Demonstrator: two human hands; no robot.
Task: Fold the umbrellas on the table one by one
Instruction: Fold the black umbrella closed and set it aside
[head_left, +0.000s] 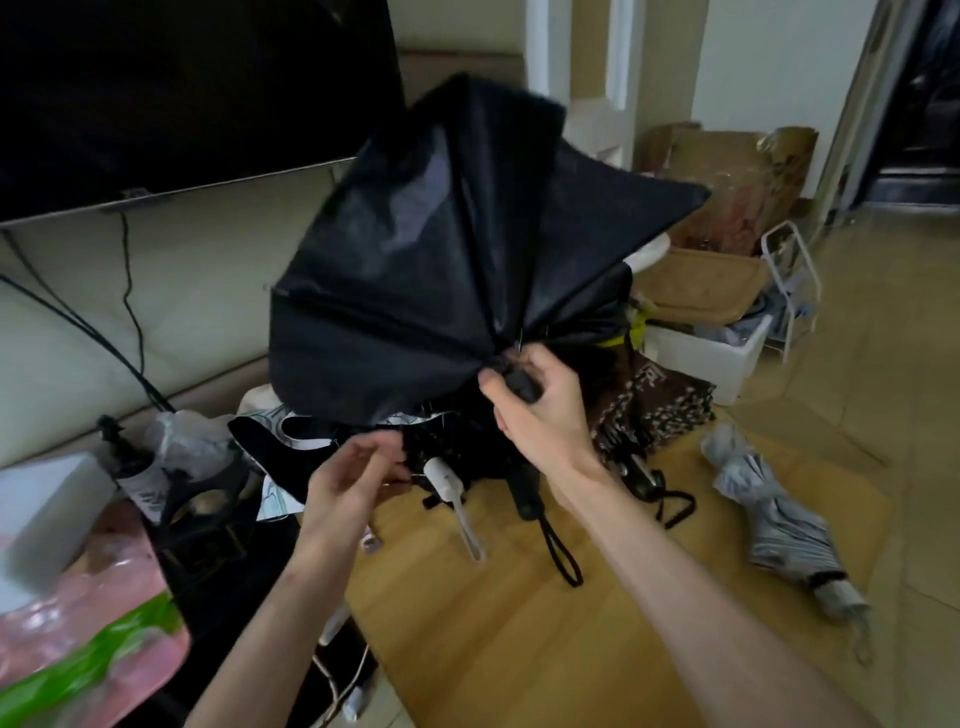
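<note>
**Q:** Status?
**A:** My right hand (545, 415) grips the black umbrella (441, 249) by its handle, half-open above the umbrella pile (457, 447). My left hand (353, 473) is loose and empty. Collapsing it this low, the ribs could snag that pile.

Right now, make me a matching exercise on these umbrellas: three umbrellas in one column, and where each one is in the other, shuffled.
1. black umbrella with spread canopy
2. grey striped folded umbrella
3. brown patterned umbrella

A. lying alone near the wooden table's right edge
B. in the pile at the table's far side
C. held up, its handle gripped by the right hand

Pairs: 1-C, 2-A, 3-B.
</note>
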